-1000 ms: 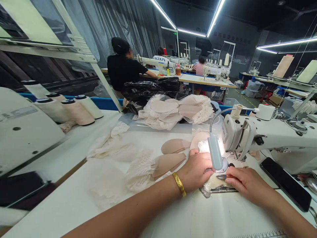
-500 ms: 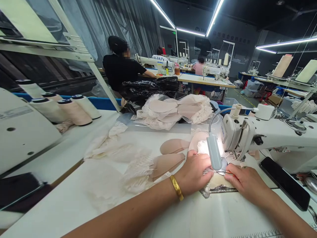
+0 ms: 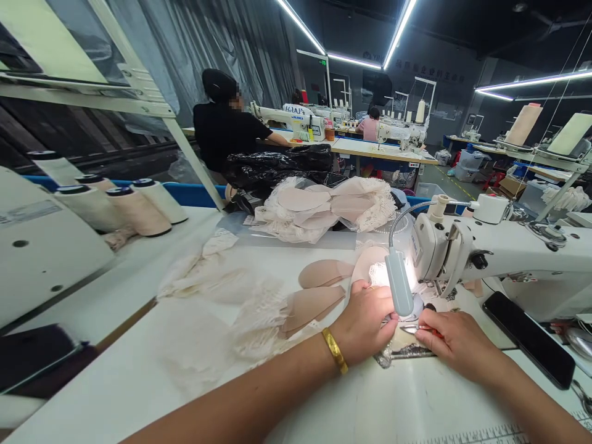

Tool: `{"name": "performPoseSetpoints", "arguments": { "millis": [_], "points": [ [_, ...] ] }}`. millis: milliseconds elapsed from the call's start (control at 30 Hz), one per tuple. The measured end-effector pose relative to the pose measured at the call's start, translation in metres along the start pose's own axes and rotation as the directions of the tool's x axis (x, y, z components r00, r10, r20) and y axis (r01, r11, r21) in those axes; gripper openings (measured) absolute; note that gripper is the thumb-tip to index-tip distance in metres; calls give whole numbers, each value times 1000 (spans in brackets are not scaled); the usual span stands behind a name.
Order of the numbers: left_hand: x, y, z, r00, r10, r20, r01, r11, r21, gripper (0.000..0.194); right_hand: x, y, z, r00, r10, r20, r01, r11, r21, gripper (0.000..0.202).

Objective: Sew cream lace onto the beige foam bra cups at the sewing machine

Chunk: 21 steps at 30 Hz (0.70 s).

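Right hand (image 3: pixel 456 338) is gripping red-handled snips (image 3: pixel 409 329), fingers closed; left hand (image 3: pixel 369 317), half-curled, is pressing beige lace-trimmed fabric (image 3: pixel 363 266) (can't tell if pinching), all sitting well in from bench's (image 3: pixel 351 410) left edge, sewing machine (image 3: pixel 522 246) standing right.

Sewing workshop; several sewing machines (image 3: pixel 531 243); thread cones (image 3: pixel 139 213); strip lights (image 3: pixel 400 34)

Red-handled tool (image 3: pixel 409 329), white lace (image 3: pixel 380 273), beige pads (image 3: pixel 320 273)
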<state>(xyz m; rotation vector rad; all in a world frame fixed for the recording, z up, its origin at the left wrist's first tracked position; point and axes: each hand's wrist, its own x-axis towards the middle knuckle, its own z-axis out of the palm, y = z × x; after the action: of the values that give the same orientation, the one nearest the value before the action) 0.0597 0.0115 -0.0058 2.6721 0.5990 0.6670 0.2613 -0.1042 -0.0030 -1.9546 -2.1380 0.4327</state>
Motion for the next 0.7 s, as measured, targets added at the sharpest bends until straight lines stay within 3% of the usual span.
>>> {"name": "performPoseSetpoints", "arguments": {
  "millis": [167,367,567,700],
  "points": [
    [-2,1,-2,1000,1,19,-1,1000,1,12,-6,2,-6,1000,20,-4,-19,994,108,24],
    [-1,1,-3,999,-24,27,25,999,-48,7,-2,3,3,996,85,-40,-85,996,-5,24],
    [1,3,-5,999,-11,50,13,999,-33,11,2,3,9,997,69,-45,-74,990,-121,26],
    [-1,3,-7,998,-1,69,2,1000,-8,14,-1,1,3,999,-4,-36,1,998,-69,25]
  ]
}}
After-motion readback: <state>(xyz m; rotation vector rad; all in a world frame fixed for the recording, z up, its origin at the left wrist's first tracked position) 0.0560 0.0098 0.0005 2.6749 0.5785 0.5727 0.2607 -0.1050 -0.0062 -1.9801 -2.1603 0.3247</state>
